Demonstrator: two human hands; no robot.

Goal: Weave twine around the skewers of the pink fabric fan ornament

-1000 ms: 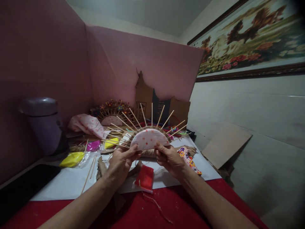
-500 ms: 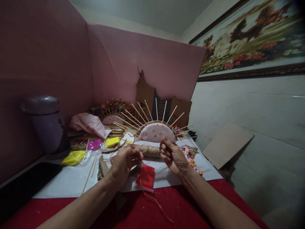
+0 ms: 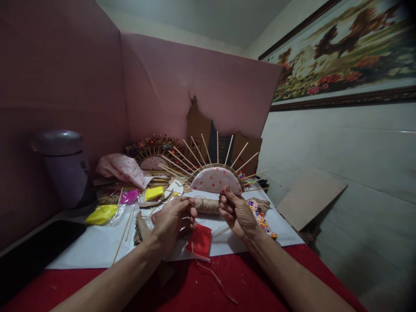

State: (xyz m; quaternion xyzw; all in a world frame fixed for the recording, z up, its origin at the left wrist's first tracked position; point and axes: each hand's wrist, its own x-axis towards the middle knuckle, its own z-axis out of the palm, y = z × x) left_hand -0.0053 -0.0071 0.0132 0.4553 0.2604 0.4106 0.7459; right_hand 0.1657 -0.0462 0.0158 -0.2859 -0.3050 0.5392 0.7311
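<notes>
A half-round piece (image 3: 214, 180) covered in pale cloth with red dots stands upright, with thin wooden sticks (image 3: 217, 147) fanning out from its curved edge. My right hand (image 3: 235, 210) pinches its lower edge, thumb in front. My left hand (image 3: 175, 219) is to the left and lower, its fingers curled together; what they hold, if anything, is too small to make out. Behind and between my hands lies a roll of brown twine (image 3: 208, 206). A red packet (image 3: 199, 242) lies below, with a loose strand of twine (image 3: 214, 277) trailing over the red cloth.
Yellow packets (image 3: 101, 215), a magenta packet (image 3: 130, 197), dotted cloth (image 3: 121, 168) and a lidded purple container (image 3: 66, 173) are at the left. A dark flat object (image 3: 42, 247) lies front left. Behind stand a similar decorated fan (image 3: 154, 162) and torn cardboard (image 3: 198, 125).
The half-round piece and its sticks have shifted slightly to the right and tilted a little clockwise in my right hand. My left hand has barely moved.
</notes>
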